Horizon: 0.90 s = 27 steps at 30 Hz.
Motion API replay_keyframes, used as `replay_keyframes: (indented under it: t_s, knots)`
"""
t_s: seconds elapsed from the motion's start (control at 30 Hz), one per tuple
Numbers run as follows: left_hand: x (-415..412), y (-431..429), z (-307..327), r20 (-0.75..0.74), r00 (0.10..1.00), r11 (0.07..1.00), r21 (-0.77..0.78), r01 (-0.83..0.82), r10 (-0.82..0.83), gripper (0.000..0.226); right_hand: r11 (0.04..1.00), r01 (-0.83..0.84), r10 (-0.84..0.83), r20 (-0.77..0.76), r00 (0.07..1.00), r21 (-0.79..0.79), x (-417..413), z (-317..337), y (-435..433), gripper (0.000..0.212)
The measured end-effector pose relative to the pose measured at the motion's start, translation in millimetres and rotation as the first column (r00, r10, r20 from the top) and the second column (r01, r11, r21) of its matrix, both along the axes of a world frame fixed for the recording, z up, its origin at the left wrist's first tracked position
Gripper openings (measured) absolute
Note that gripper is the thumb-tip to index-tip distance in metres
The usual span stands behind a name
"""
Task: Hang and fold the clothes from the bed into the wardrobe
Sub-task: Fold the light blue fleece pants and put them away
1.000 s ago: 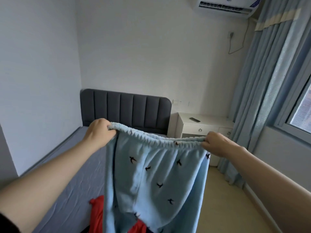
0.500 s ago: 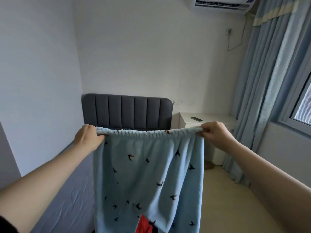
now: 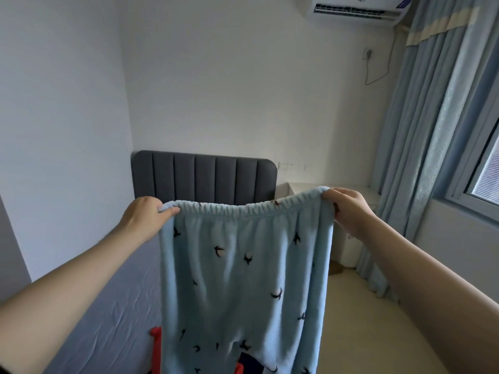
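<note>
Left hand [image 3: 144,218] pinches the waistband's 9 o'clock end, right hand [image 3: 347,211] grips the 3 o'clock end w/ curled fingers. Light blue bird-print trousers [image 3: 243,279] hang stretched btwn them, up in the air over the bed [image 3: 108,319]. Red garment [image 3: 156,344] peeks out at 7 o'clock behind the legs. Grey headboard [image 3: 202,176] at 12, curtain [image 3: 432,130] at 2.

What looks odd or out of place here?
Nothing much. The left hand and right hand grip the blue trousers by the waistband, slightly tilted; a red garment lies on the bed.
</note>
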<state>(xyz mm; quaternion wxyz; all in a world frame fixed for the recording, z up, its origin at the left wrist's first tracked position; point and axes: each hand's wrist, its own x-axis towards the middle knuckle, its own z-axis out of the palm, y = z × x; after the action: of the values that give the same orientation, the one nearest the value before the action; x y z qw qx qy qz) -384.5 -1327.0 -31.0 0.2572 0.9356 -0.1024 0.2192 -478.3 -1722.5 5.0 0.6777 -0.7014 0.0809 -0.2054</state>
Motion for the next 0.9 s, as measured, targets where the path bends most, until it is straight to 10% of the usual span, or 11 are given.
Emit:
replay_keyframes:
  t_s: [0.43, 0.6, 0.77, 0.9]
  knots:
    - [6.3, -4.4, -13.4, -0.073, 0.991, 0.979, 0.178, -0.099, 0.114, 0.058, 0.848, 0.083, 0.038, 0.218, 0.975, -0.523, -5.8, 24.8, 34.3, 0.021]
    - [6.3, 7.4, -26.6, -0.241, 0.97, 0.99, -0.144, -0.014, -0.021, 0.03, 0.754, 0.103, 0.128, 0.299, 0.946, -0.649, -7.4, 42.2, 45.5, 0.025]
    - [-2.5, 8.1, -32.1, -0.556, 0.771, 0.832, -0.552, -0.061, -0.312, 0.025, 0.568, 0.146, 0.07, 0.224, 0.972, -0.81, -1.6, 44.3, 47.2, 0.015]
    - [-3.0, 4.1, -22.9, -0.46, 0.71, 0.432, -0.87, -0.239, -0.534, 0.01, 0.588, 0.245, -0.15, 0.194, 0.969, -0.771, 4.3, 24.9, 41.2, 0.011]
